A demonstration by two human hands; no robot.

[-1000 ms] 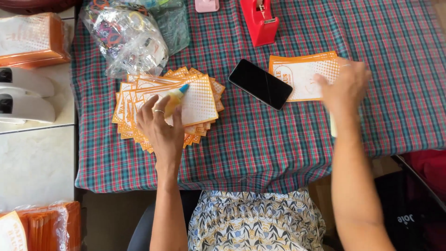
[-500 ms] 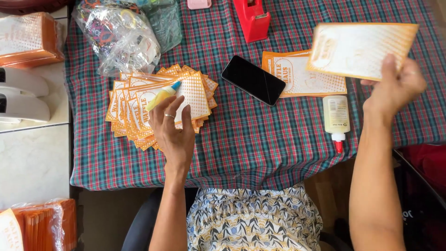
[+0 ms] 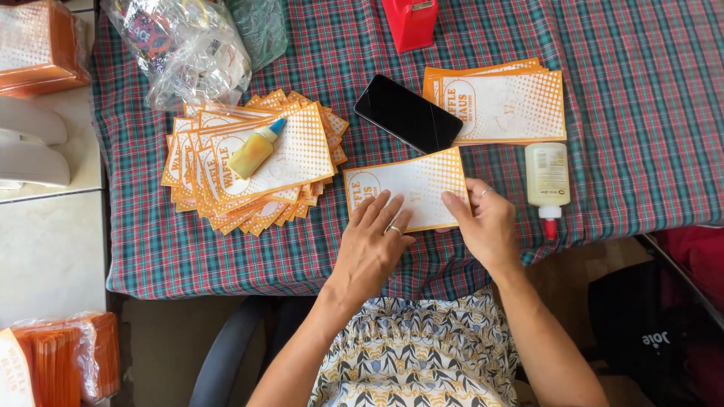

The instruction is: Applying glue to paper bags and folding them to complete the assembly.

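1. Nearest to the person, at 6 o'clock in the head view, both hands rest on one orange-and-white card lying flat on the checked surface.
2. The left hand lies open, its fingers spread flat on the card's lower left part; this grip presses and closes on nothing.
3. The right hand has its fingers on the card's right end; the thumb is under the hand, so it cannot be told if this grip pinches the edge or only presses.
4. The step in hand seems to be flattening or folding this card, so a next move would call for even pressure along its lower edge.
5. At 3 o'clock from the card lies a white glue bottle. At 12 o'clock is a black phone, with a small card pile behind it.
6. At 9 to 10 o'clock is a fanned card stack bearing a yellow bottle.
7. Farthest, a red object and a plastic bag are cut off by the top edge.
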